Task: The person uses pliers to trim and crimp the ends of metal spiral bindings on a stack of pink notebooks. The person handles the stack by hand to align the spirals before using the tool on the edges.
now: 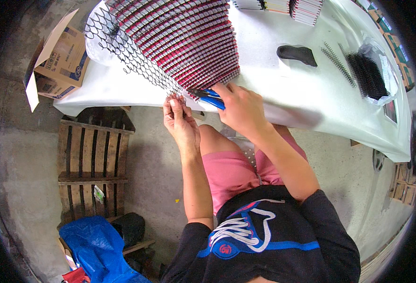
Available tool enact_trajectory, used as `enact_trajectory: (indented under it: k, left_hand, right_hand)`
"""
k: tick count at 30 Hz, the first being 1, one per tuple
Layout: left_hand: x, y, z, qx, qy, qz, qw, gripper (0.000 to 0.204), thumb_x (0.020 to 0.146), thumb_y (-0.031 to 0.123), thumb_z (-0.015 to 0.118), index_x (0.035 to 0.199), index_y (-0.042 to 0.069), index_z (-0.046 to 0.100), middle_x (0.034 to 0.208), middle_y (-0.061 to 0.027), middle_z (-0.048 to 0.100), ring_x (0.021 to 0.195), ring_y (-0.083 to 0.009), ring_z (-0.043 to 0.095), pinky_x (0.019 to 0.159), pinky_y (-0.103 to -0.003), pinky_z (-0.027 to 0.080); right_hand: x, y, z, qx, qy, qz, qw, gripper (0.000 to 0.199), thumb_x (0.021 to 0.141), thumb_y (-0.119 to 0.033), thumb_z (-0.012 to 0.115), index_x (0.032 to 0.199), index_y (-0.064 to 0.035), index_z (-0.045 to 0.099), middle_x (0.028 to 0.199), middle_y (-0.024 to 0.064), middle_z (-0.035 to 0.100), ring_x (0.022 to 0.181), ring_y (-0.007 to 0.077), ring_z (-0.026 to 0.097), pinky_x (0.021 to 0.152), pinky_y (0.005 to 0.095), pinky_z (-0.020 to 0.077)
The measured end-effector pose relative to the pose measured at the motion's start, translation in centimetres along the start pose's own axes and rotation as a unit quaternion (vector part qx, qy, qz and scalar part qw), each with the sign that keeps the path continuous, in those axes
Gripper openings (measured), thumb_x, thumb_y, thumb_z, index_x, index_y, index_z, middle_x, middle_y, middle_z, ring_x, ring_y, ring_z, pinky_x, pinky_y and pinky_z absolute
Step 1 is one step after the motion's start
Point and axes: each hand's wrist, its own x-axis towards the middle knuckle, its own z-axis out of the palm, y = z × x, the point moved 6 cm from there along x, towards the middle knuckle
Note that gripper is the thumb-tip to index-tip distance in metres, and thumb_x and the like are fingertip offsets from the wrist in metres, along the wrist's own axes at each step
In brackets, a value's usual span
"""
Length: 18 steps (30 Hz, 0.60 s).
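A fanned row of spiral-bound notebooks [184, 42] with red and white page edges covers the middle of the table's near side. Long black binding coils [130, 52] stick out past their left side in loose loops. My right hand [242, 107] is closed around blue-handled cutting pliers [210, 98], whose dark jaws lie at the near corner of the row. Just left of the jaws, my left hand [182, 123] pinches at the end of a black binding coil, thumb against curled fingers. The fingers partly hide what lies inside them.
On the white-covered table [283, 89] are a black oblong object [296, 54], loose black coils [339, 63] and a plastic bag of coils [368, 73]. More notebooks [306, 10] stand at the back. An opened cardboard box [64, 61], wooden pallet [94, 160] and blue plastic sheet [95, 245] are left.
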Motion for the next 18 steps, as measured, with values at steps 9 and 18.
enact_trajectory:
  k: [9,18]
  left_hand:
    - [0.1,0.5,-0.1,-0.116,0.022,-0.087,0.989,0.031,0.089,0.031,0.055,0.104,0.004,0.057,0.1,-0.0095,0.06,0.087,-0.0155,0.059,0.067,-0.021,0.051]
    - [1.2,1.5,0.9,0.055,0.008,-0.011,0.998,0.02,0.086,0.011,0.064,0.103,0.001,0.059,0.098,-0.0073,0.064,0.061,-0.0008,0.048,0.045,-0.014,0.032]
  right_hand:
    - [-0.4,-1.6,-2.9,-0.031,0.13,-0.06,0.989,0.042,0.065,-0.025,0.074,0.101,-0.0142,0.057,0.09,0.005,0.054,0.09,0.0224,0.054,0.077,0.0427,0.0383]
    - [0.4,-2.4,-1.7,-0.037,0.08,-0.043,0.995,0.039,0.066,-0.024,0.072,0.1,-0.014,0.056,0.086,0.0062,0.055,0.083,0.0248,0.057,0.07,0.0411,0.0439]
